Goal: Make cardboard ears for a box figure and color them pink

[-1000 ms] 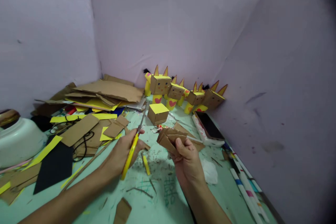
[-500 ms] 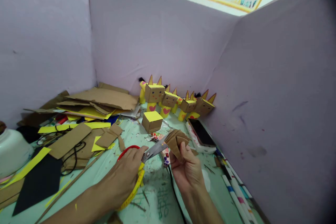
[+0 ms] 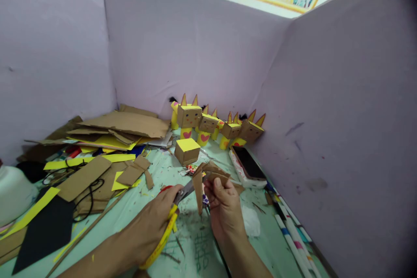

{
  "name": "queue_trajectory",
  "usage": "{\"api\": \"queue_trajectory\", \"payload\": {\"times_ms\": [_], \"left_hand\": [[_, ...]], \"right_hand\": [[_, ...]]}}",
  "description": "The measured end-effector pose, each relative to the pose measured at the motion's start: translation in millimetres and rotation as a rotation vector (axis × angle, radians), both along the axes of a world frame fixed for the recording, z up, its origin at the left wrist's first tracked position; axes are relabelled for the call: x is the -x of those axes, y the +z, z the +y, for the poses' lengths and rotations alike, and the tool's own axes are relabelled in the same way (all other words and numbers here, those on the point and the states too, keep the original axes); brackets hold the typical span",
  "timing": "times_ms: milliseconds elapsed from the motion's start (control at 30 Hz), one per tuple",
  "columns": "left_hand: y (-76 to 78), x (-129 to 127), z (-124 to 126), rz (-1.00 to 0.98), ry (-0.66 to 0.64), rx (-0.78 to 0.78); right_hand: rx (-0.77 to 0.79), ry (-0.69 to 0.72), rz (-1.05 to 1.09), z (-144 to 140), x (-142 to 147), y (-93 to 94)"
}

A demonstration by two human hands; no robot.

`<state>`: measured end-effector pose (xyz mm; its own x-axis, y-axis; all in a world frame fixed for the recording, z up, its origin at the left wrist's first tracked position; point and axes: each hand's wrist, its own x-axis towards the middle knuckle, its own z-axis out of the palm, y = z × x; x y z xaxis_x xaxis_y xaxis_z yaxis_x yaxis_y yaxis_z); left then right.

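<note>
1. The pale green tabletop [image 3: 192, 256] is hemmed in by lilac partition walls [image 3: 195, 52] at the back and on both sides; bare surface shows mainly just in front of the hands.
2. To the left lies a heap of brown cardboard sheets and yellow paper strips [image 3: 110, 139], with a black paper sheet [image 3: 45, 230] nearer the front edge.
3. At the back stand a row of small cardboard figures with yellow bodies and pointed ears [image 3: 215, 126]; a yellow-topped cardboard cube [image 3: 186, 151] sits just in front of them, and a dark phone [image 3: 248, 163] lies along the right wall.
4. The left hand [image 3: 153, 226] is wrapped through the handles of yellow-handled scissors [image 3: 172, 213], blades pointing right and closing into the card.
5. The right hand [image 3: 224, 208] is raised, thumb and fingertips pinching a folded piece of brown cardboard [image 3: 203, 178], which is held above the table between the two hands, one strip hanging down beside the blades.
6. Compared with half a second ago, the scissors have advanced into the cardboard, and a narrow flap now hangs downward where the piece was fanned before.
</note>
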<state>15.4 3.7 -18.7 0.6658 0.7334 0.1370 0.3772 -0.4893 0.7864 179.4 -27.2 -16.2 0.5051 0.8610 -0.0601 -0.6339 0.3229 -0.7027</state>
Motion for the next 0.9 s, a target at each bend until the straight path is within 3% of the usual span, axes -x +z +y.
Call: {"api": "queue_trajectory", "payload": {"times_ms": [300,467,667,900], "left_hand": [[5.5,-0.5,-4.3,-0.020,0.019,0.033],[7.4,2.5,-1.8,-0.010,-0.060,0.099],[5.2,2.2,2.1,0.011,-0.038,-0.027],[-16.7,4.0,5.3,0.018,-0.003,-0.169]], "right_hand": [[-0.013,0.024,-0.051,-2.2,10.4,-4.0],[-0.003,0.076,0.022,-3.6,13.5,-1.4],[0.008,0.048,-0.044,-3.1,11.6,-4.0],[0.018,0.045,-0.073,-3.4,10.7,-6.5]]}}
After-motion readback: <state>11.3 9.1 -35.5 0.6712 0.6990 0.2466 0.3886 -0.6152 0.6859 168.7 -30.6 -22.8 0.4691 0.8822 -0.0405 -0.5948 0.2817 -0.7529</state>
